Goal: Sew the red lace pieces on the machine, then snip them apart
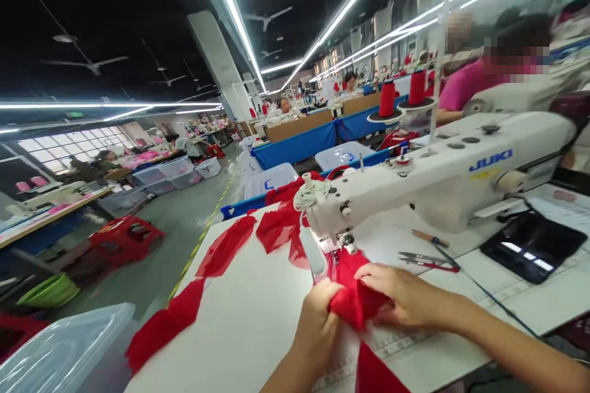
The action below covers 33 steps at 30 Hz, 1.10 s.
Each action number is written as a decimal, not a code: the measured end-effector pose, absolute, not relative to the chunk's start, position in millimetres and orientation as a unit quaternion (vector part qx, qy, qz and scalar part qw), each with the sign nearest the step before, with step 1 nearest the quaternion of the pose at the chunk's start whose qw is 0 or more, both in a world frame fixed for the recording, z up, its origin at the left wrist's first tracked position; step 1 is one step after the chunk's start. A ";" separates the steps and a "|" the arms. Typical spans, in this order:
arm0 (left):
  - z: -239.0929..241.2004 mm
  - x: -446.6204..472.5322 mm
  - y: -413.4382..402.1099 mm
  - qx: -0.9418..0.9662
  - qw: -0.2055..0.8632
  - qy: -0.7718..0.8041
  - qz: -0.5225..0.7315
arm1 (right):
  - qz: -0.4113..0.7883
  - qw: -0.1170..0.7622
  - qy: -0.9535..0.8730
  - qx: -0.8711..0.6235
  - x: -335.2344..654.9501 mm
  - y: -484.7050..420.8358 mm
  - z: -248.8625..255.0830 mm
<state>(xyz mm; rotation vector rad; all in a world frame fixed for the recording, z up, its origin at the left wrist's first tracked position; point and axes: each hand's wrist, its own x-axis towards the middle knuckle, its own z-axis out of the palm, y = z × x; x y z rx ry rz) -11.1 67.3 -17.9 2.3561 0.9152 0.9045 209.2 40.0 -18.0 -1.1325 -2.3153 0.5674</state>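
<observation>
A white sewing machine (pixel 391 159) stands on the table, its needle area over a piece of red fabric (pixel 348 307). My left hand (pixel 318 319) is closed on the fabric's left side, just in front of the presser foot. On the other side, my right hand (pixel 396 295) pinches the same cloth with thumb and fingers. Part of the fabric hangs toward the front edge. Several more red fabric pieces (pixel 225 249) trail in a chain across the table's left side and behind the machine head.
Right of the needle lie thread snips (pixel 428 261), a wooden-handled tool (pixel 428 237) and a dark tablet-like object (pixel 534 245). Red thread cones (pixel 387 99) stand behind the machine. A clear plastic bin (pixel 64 350) is at lower left, near a red stool (pixel 124 239). Another person (pixel 465 86) sits beyond.
</observation>
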 end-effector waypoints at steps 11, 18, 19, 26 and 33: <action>-5.5 -13.3 65.9 0.836 0.377 0.318 0.239 | 0.194 0.314 -0.830 -0.417 203.3 44.0 -8.8; -10.8 -14.5 62.4 0.894 0.207 0.302 0.258 | 0.251 0.306 -0.838 -0.375 205.5 52.4 -16.6; -13.2 -15.7 62.5 0.892 0.193 0.304 0.272 | 0.259 0.312 -0.837 -0.367 206.3 54.0 -17.9; -16.9 -18.5 61.6 0.850 0.206 0.311 0.372 | 0.311 0.349 -0.816 -0.339 203.8 52.9 -15.4; -12.2 -15.2 56.6 0.803 0.346 0.270 0.404 | 0.341 0.371 -0.815 -0.286 198.6 51.3 -11.5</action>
